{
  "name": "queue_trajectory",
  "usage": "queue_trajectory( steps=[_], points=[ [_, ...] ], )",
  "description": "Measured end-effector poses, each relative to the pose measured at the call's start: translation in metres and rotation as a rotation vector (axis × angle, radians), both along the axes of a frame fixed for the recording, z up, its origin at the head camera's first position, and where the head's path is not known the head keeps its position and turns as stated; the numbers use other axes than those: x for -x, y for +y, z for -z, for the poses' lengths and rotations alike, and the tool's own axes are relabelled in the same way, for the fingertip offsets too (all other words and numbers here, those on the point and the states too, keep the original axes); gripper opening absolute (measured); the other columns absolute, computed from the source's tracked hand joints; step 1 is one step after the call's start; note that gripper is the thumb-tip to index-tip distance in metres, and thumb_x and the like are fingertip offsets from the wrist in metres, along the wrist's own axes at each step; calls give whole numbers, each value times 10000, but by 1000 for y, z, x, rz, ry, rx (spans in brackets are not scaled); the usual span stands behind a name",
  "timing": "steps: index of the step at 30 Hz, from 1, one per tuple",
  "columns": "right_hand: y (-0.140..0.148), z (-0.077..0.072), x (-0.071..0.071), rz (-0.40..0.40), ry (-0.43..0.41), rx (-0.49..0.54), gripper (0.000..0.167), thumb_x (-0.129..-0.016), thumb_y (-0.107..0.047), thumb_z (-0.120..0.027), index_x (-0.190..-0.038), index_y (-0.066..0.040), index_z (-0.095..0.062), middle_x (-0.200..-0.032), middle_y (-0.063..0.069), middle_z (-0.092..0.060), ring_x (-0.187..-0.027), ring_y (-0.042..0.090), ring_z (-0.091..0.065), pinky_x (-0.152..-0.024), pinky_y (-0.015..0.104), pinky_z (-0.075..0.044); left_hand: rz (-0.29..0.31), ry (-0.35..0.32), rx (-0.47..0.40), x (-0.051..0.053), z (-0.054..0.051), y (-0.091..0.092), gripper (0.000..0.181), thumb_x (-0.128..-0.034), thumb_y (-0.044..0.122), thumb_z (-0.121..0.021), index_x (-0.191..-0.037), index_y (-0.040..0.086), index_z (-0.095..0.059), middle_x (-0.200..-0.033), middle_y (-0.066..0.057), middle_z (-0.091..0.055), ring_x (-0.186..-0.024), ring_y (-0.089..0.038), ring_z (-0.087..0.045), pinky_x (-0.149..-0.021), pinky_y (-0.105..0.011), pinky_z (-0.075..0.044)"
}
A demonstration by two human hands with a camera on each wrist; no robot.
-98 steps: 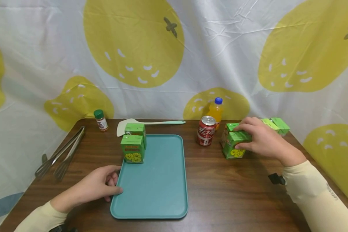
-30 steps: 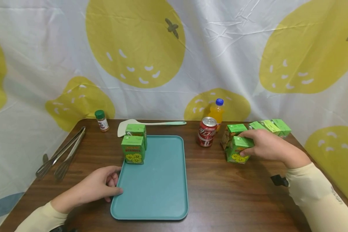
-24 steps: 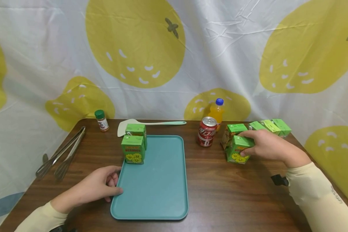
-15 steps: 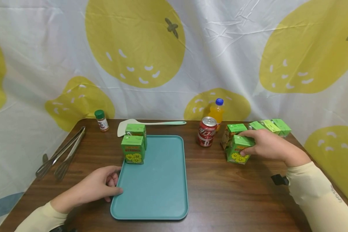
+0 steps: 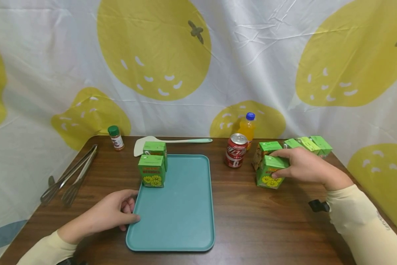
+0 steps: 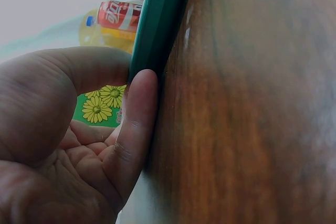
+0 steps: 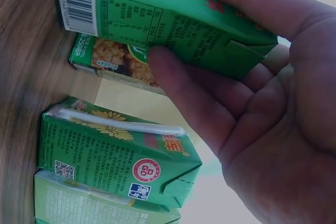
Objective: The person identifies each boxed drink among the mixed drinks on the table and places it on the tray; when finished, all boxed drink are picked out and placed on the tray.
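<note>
Green carton (image 5: 266, 173) shifted left, right fingers (image 7: 191, 90) curled round it, left fingers (image 6: 138, 111) pinching tray (image 5: 178, 213)

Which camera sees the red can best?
The head view: the red can stands in plain sight, top and front showing. The left wrist view shows it sideways, partly behind the tray. The right wrist view misses it.

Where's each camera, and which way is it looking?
Head: on the person's head, facing forward and down at the tray; the left hand, right hand and sleeves show.
Left wrist: on that wrist, facing the tray's edge and table; the left hand shows.
Right wrist: on that wrist, facing the held green carton and other cartons; the right hand shows.
Head and left wrist share the red can.
</note>
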State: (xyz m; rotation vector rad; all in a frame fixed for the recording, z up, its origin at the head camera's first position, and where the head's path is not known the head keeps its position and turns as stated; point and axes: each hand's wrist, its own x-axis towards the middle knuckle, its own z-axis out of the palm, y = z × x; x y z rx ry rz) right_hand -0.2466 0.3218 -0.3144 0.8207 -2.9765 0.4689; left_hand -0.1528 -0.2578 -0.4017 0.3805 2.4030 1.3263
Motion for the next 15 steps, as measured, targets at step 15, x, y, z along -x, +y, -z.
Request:
queue_trajectory(
  steps=[15],
  points=[
    [-8,-4,-5,-15,9,69,597,-884,-402,-971,-1364,-112,-769,-1132,-54,-792,-896,117,-636,-858,395,-597,-6,4,0,-1,-1,1,828,-905,62,-898,-1536,-206,-434,-944,-101,-648,-731,-241,-689,-561,-392,-645]
  ],
)
